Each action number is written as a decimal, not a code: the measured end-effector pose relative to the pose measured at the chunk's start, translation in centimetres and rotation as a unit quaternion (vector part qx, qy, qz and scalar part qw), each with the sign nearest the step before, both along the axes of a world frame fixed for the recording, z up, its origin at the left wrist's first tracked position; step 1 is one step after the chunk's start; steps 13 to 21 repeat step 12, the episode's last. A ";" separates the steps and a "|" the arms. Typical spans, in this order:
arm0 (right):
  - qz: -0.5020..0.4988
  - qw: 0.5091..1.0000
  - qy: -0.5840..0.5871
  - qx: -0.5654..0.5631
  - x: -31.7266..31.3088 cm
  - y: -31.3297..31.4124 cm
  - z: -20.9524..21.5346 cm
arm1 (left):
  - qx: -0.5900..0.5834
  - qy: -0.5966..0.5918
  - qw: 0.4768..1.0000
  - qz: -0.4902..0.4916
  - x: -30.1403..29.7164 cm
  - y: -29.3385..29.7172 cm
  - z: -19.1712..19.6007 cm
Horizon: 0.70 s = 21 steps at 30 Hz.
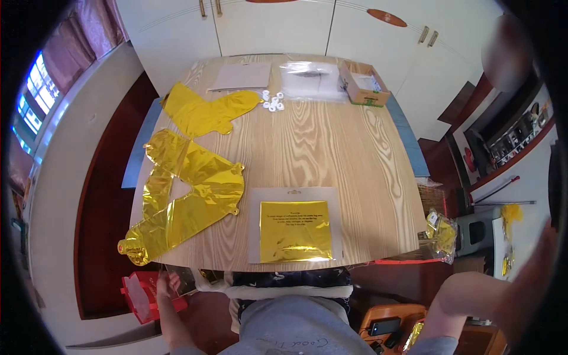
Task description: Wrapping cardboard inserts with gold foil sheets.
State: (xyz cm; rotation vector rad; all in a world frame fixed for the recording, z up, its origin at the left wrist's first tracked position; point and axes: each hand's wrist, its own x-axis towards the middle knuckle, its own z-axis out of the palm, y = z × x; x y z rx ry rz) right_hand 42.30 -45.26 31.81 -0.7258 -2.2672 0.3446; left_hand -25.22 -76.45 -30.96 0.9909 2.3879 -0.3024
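Beside the table's lower left corner hangs my left hand, low and next to a red bag. Its fingers look loosely apart, with nothing visible in them. My right hand is raised at the far right rim, dark and smeared, so its fingers cannot be made out. A flat gold foil packet in a clear sleeve with a pale backing lies at the table's near edge, in front of my body. To its left is a creased, uninflated gold foil balloon. Another flat gold foil balloon lies farther back.
Several small white rings lie near the back of the wooden table. Behind them are a pale flat sheet, clear plastic bags and an open cardboard box. An orange-brown chair holds dark devices at lower right.
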 end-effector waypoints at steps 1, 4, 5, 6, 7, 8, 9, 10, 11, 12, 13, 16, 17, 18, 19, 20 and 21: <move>0.003 1.000 0.007 -0.007 -0.2 0.2 -1.1 | 0.023 -0.025 0.998 0.051 0.6 -1.2 0.0; 0.033 0.994 -0.018 -0.099 -2.3 2.2 -9.7 | 0.289 -0.318 0.856 0.288 3.2 0.4 1.3; 0.054 0.989 -0.044 -0.130 -3.4 2.7 -14.2 | 0.339 -0.430 0.757 0.358 4.9 4.4 2.8; 0.080 0.983 -0.073 -0.148 -4.3 3.0 -18.1 | 0.353 -0.532 0.559 0.529 8.3 10.3 7.5; 0.073 0.983 -0.135 -0.104 -5.4 2.7 -21.4 | 0.348 -0.534 0.575 0.513 7.6 9.5 6.8; 0.053 0.973 -0.219 -0.057 -6.6 2.0 -23.2 | 0.302 -0.506 0.673 0.446 6.3 7.9 4.7; 0.034 0.954 -0.297 -0.012 -7.6 1.6 -24.8 | 0.224 -0.435 0.808 0.328 4.2 5.5 2.3; 0.058 0.948 -0.314 -0.011 -8.1 1.3 -26.3 | 0.043 -0.276 0.957 0.081 1.7 3.7 0.7; 0.063 0.939 -0.337 -0.015 -8.1 0.8 -28.0 | -0.056 -0.263 0.963 -0.019 0.8 4.3 -0.3; 0.065 0.928 -0.366 -0.022 -8.0 0.2 -30.0 | -0.061 -0.267 0.961 -0.041 0.7 6.7 -1.1; 0.065 0.928 -0.366 -0.022 -8.0 0.2 -30.0 | -0.061 -0.267 0.961 -0.041 0.7 6.7 -1.1; 0.065 0.928 -0.366 -0.022 -8.0 0.2 -30.0 | -0.061 -0.267 0.961 -0.041 0.7 6.7 -1.1; 0.065 0.928 -0.366 -0.022 -8.0 0.2 -30.0 | -0.061 -0.267 0.961 -0.041 0.7 6.7 -1.1; 0.065 0.928 -0.366 -0.022 -8.0 0.2 -30.0 | -0.061 -0.267 0.961 -0.041 0.7 6.7 -1.1; 0.065 0.928 -0.366 -0.022 -8.0 0.2 -30.0 | -0.061 -0.267 0.961 -0.041 0.7 6.7 -1.1; 0.065 0.928 -0.366 -0.022 -8.0 0.2 -30.0 | -0.061 -0.267 0.961 -0.041 0.7 6.7 -1.1; 0.065 0.928 -0.366 -0.022 -8.0 0.2 -30.0 | -0.061 -0.267 0.961 -0.041 0.7 6.7 -1.1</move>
